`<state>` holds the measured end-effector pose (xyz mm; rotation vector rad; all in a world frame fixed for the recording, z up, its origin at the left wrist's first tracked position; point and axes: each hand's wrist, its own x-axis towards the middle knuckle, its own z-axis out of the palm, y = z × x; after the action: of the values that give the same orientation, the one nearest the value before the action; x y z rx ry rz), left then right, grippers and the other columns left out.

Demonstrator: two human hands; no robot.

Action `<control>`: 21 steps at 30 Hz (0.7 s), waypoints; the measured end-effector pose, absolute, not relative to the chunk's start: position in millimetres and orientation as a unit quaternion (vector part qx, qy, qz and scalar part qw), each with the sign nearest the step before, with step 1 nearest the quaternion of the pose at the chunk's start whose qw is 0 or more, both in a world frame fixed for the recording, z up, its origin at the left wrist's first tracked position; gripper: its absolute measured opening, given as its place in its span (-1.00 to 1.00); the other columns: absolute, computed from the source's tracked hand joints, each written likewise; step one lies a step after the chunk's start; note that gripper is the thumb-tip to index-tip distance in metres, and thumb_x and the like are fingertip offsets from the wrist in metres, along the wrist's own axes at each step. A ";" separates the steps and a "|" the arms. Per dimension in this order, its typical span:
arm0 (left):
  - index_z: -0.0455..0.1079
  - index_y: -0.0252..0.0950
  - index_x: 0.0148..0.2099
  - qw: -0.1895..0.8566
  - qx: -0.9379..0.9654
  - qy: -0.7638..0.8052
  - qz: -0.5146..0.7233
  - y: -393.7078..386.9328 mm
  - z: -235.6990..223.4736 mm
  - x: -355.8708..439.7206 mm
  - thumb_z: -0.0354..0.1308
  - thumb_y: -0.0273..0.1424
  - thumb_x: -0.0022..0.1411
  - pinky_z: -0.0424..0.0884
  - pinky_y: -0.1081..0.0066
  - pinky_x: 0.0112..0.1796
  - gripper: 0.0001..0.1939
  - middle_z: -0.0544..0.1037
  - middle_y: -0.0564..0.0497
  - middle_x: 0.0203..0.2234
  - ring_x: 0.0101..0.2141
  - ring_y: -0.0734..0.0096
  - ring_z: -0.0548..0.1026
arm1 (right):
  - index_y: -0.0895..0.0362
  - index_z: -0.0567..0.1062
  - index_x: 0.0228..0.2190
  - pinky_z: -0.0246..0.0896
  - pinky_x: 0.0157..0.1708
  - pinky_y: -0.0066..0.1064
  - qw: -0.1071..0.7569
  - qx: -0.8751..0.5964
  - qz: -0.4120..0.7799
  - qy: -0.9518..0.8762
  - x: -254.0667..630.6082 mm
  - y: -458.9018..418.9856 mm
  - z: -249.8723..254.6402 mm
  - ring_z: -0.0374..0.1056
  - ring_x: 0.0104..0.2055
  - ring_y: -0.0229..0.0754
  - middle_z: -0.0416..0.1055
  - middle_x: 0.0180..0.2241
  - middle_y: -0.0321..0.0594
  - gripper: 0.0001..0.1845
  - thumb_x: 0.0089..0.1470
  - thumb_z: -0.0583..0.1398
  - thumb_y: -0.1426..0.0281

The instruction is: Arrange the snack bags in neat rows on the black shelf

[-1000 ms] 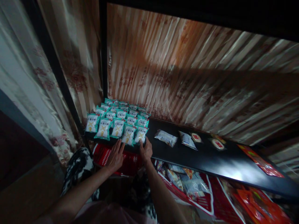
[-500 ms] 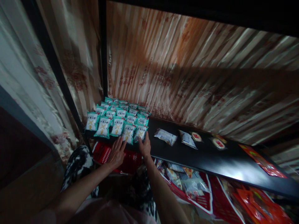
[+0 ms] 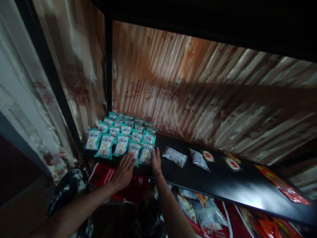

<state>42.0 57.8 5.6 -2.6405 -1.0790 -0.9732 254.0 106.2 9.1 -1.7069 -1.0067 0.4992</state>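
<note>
Rows of teal and white snack packets point(image 3: 121, 144) lean on one another at the left end of a black shelf point(image 3: 220, 180). My left hand point(image 3: 124, 172) lies with fingers stretched against the lower part of a front-row packet point(image 3: 134, 149). Beside the rightmost front packet point(image 3: 146, 152), my right hand point(image 3: 156, 162) is upright with its fingers extended along that packet's right side. Neither hand is wrapped round a packet.
Right along the shelf lie two silvery packets point(image 3: 174, 156), round cream-coloured packs point(image 3: 232, 163) and a long red packet point(image 3: 282, 183). Below are red baskets point(image 3: 109, 175), one with several bagged snacks point(image 3: 204, 211). A black post point(image 3: 108, 66) and pleated curtains point(image 3: 158, 79) bound the shelf.
The view has tilted up, so the shelf sits lower in it. My right hand has shifted from the front of the rightmost packet to its right side. My left hand stays at the front row.
</note>
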 end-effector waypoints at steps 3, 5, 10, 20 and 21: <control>-0.04 -0.31 0.32 0.077 -0.890 -0.326 -0.309 67.9 17.5 45.4 -0.08 -0.59 0.18 0.05 -0.05 0.18 -0.35 -0.01 -0.18 0.30 0.30 0.05 -0.16 | 0.23 0.24 0.16 0.14 0.05 -0.26 0.533 -0.702 0.224 -0.417 258.9 120.6 13.3 0.21 0.16 -0.02 0.28 0.13 -0.01 -0.19 0.07 -0.03 -0.07; -0.03 -0.21 0.32 0.073 -0.904 -0.307 -0.289 73.6 24.4 46.8 -0.06 -0.58 0.18 0.05 -0.04 0.18 -0.34 -0.03 -0.11 0.31 0.30 0.07 -0.15 | 0.26 0.26 0.15 0.16 0.04 -0.27 0.533 -0.694 0.228 -0.427 258.3 126.7 15.9 0.23 0.15 -0.02 0.29 0.12 0.01 -0.19 0.08 -0.05 -0.07; -0.02 -0.18 0.31 0.052 -0.922 -0.285 -0.255 86.1 29.1 48.1 0.00 -0.54 0.16 -0.01 -0.06 0.20 -0.32 -0.05 -0.05 0.32 0.30 0.07 -0.18 | 0.19 0.22 0.17 0.19 0.03 -0.31 0.520 -0.658 0.279 -0.467 252.8 129.3 21.5 0.28 0.12 -0.09 0.32 0.11 -0.07 -0.24 0.12 -0.06 -0.04; -0.10 -0.22 0.34 0.037 -0.909 -0.299 -0.288 94.9 21.2 59.3 -0.01 -0.48 0.20 -0.10 -0.01 0.22 -0.32 -0.12 -0.06 0.33 0.30 0.08 -0.19 | 0.23 0.26 0.15 0.05 0.17 -0.17 0.520 -0.661 0.244 -0.483 273.7 136.3 16.1 0.12 0.23 -0.05 0.21 0.18 -0.05 -0.22 0.12 -0.07 -0.07; -0.10 -0.21 0.34 0.036 -0.909 -0.298 -0.288 94.5 22.1 60.0 0.00 -0.47 0.20 -0.10 -0.01 0.21 -0.31 -0.14 -0.06 0.33 0.30 0.08 -0.20 | 0.23 0.27 0.14 0.05 0.17 -0.17 0.523 -0.665 0.224 -0.484 276.2 140.1 14.8 0.13 0.22 -0.05 0.22 0.17 -0.05 -0.23 0.12 -0.08 -0.07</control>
<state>60.0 94.5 22.1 -2.7940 -0.9150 -0.8850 276.2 140.1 14.8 -1.5933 -1.1582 0.5371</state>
